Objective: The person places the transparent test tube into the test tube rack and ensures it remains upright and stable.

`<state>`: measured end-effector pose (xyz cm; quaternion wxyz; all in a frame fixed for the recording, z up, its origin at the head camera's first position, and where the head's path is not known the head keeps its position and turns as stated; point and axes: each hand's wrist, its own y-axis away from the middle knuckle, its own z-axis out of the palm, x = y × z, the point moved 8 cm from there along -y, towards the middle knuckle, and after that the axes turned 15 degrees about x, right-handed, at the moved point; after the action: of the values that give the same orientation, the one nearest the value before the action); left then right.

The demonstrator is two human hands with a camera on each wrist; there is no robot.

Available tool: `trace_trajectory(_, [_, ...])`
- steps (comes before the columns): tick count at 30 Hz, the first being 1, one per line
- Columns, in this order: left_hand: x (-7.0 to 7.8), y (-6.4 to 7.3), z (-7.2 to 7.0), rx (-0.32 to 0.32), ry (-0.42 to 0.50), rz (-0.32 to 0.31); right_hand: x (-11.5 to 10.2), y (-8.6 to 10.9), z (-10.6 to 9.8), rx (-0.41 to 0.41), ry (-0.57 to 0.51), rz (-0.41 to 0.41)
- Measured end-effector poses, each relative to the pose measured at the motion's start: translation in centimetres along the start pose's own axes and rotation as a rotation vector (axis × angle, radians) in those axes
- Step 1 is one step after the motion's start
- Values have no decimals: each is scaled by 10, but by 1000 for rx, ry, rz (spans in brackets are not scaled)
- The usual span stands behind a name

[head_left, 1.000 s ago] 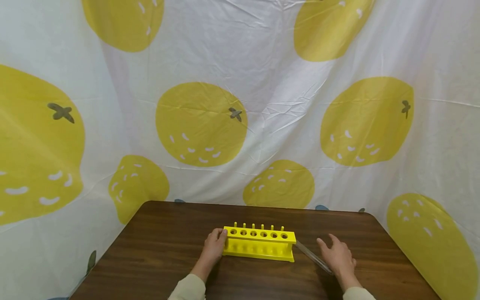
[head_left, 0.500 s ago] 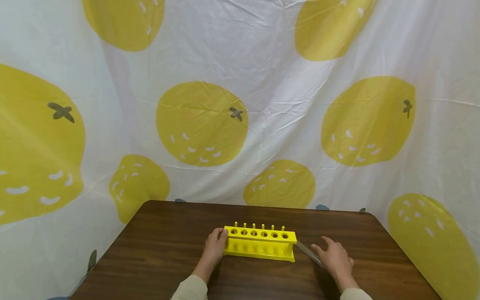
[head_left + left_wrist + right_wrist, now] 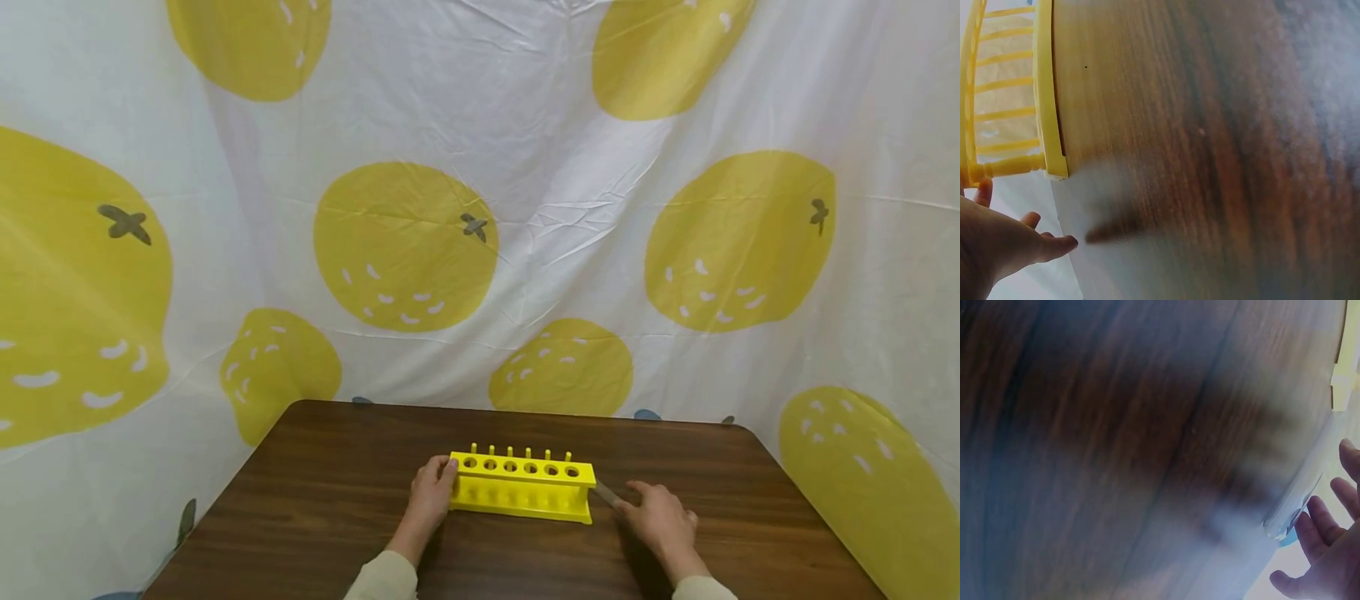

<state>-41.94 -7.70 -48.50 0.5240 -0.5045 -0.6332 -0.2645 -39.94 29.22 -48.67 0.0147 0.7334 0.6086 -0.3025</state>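
A yellow test tube rack [image 3: 517,496] with a row of round holes and several upright pegs stands on the brown table. My left hand [image 3: 430,490] holds the rack's left end, its thumb at the front top corner. In the left wrist view that hand [image 3: 1004,240] has one finger against the end and the others stretched out below. A clear test tube [image 3: 606,493] lies slanting from the rack's right end. My right hand [image 3: 662,517] is over its near part, which it hides. In the right wrist view its spread fingers [image 3: 1319,526] are right beside the tube's end.
The dark wood-grain table [image 3: 337,467] has rounded far corners. A white curtain [image 3: 555,275] with yellow fruit prints hangs behind the table and along both sides.
My right hand has moved left and slightly up along the test tube, covering more of it, with its fingers less spread. My left hand and the rack have stayed in place.
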Motion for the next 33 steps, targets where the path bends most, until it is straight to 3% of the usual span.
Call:
trace_trajectory(11, [2, 0, -1, 33, -7, 43, -8, 1, 5, -11, 44, -32])
trace_trajectory(19, [0, 0, 0, 28, -11, 12, -10, 1, 7, -24, 59, -32])
trace_trajectory(33, [1, -1, -2, 24, -10, 32, -13, 1, 9, -27, 89, -60])
